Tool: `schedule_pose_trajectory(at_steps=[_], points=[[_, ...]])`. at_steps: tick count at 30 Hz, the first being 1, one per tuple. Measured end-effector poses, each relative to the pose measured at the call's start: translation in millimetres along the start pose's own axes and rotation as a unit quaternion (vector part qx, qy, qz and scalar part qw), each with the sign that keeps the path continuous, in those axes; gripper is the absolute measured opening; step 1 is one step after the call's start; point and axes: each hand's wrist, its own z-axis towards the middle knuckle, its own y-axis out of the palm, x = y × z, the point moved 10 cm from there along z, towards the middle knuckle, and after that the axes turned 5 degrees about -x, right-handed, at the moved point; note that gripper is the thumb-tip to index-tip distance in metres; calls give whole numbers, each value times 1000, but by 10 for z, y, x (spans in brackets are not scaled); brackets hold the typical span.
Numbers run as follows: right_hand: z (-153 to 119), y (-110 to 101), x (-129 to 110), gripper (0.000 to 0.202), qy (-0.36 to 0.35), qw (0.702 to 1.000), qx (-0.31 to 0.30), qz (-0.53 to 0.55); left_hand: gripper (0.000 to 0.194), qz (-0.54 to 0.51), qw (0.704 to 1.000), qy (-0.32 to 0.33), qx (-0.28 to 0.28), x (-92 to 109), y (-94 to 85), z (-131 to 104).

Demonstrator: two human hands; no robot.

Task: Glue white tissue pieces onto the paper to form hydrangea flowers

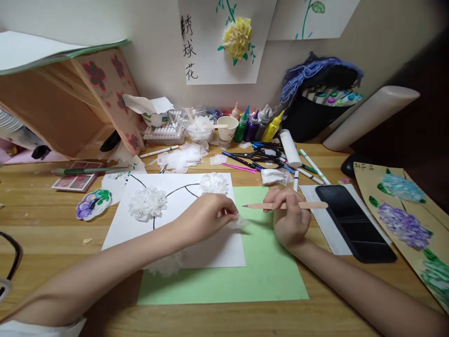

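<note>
My left hand [206, 215] reaches across the white drawing sheet [213, 248], thumb and fingertips pinched on a small, thin piece of white tissue paper [241, 223]. In my right hand [291, 215], over the right part of the green sheet [273, 276], is a pale wooden stick [312, 205]. It lies level, its dark, narrow tip pointing left toward the tissue paper. White ruffled paper flowers [148, 204] sit on the drawing sheet with black drawn stems; another flower [213, 183] is near the top edge. My left forearm partly covers a lower one [166, 264].
Loose tissue squares [182, 158], a paper cup [227, 128], paint bottles [242, 127] and scissors [266, 157] crowd the back. A black phone [354, 224] lies at right, beside a sheet of coloured flowers [403, 224]. A paint-stained palette [94, 204] is at left.
</note>
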Motion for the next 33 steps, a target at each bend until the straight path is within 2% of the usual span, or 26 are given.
schedule_pose_trajectory(at_steps=[5,11,14,17,19,21,24,29,33], points=[[-60,133,-36,37,-15,996,-86,-14,17,168,984,21,50,-32,79,92],[-104,268,19,33,-17,979,-163,-125,19,255,965,36,56,24,123,147],[-95,296,58,31,-6,974,-176,-144,15,256,964,34,61,38,48,123],[-89,309,79,31,4,972,-181,-151,11,246,967,-15,69,-75,-146,16],[-89,319,85,31,8,971,-185,-154,9,250,965,-72,37,-259,-228,-82],[-90,336,89,31,10,968,-190,-161,5,242,964,-105,-21,-448,-214,-176],[-90,369,97,32,15,963,-200,-179,10,206,970,-101,-80,-628,-125,-259],[-70,385,152,33,47,959,-197,-196,15,185,978,-50,-77,-667,-43,-251],[-67,349,195,33,71,969,-175,-162,13,185,980,-28,-69,-652,-24,-250]])
